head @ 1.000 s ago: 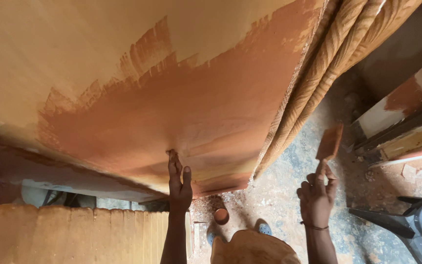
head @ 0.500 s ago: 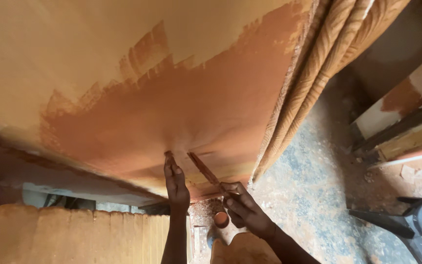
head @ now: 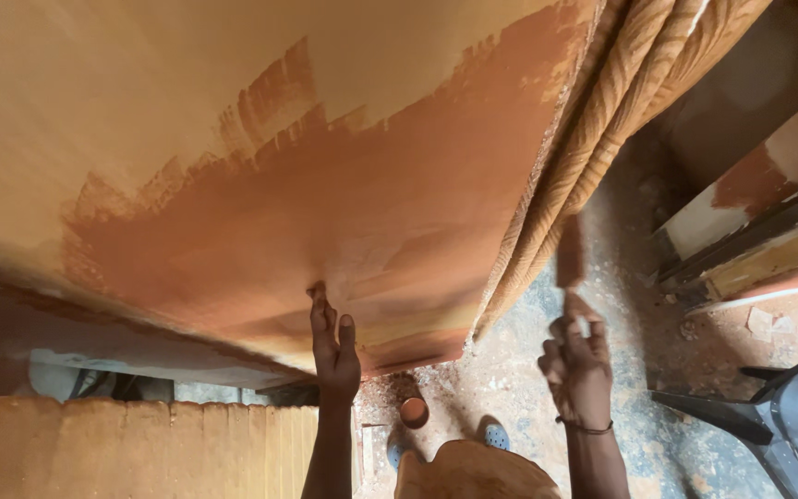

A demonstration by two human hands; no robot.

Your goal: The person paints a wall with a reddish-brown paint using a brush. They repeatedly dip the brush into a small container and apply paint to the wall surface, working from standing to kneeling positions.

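Dusty floor below; left hand (head: 334, 346) flat on stained panel (head: 325, 185), right hand's (head: 579, 365) grip seemingly clasping brush (head: 570, 254).

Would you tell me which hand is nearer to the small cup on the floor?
Left. The left hand is just above-left of the cup; the right hand, holding a brush, is farther right.
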